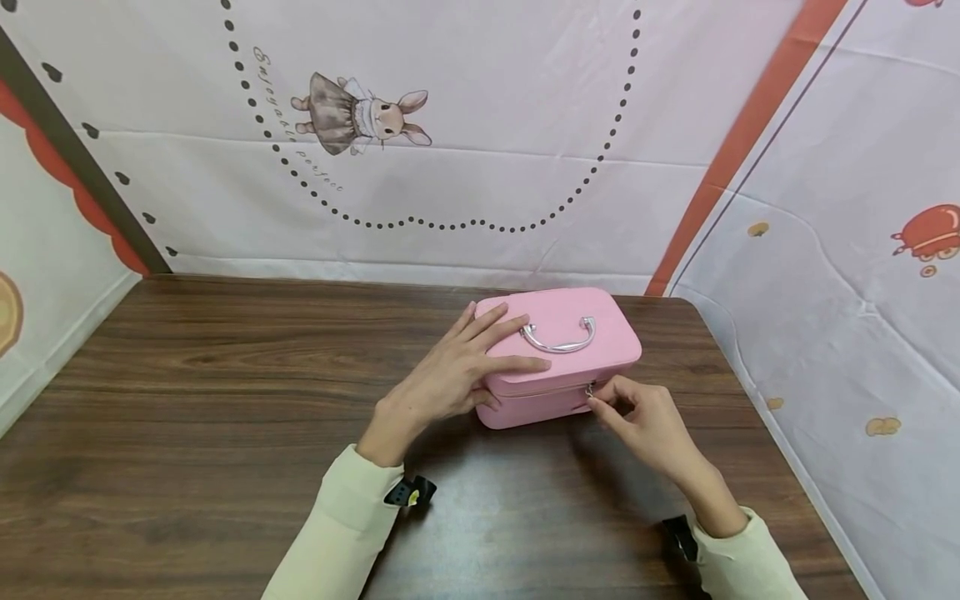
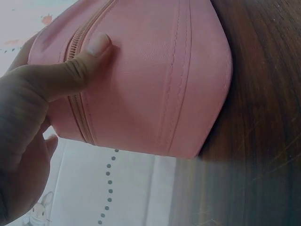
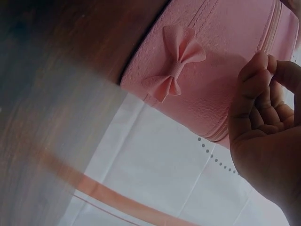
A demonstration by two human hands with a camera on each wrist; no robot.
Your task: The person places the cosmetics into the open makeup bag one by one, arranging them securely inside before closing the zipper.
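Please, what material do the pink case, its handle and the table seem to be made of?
Pink case: probably matte faux leather, with fine grain and stitched seams. Handle: shiny silver, likely metal or plated plastic. Table: dark wood-grain surface with slight sheen, possibly laminate.

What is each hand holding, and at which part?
Right hand pinches the zipper pull of the pink case; left hand rests on its lid.

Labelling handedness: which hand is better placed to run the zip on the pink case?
Right. The right hand already pinches the zip pull at the case front; the left hand lies flat on the lid, steadying it.
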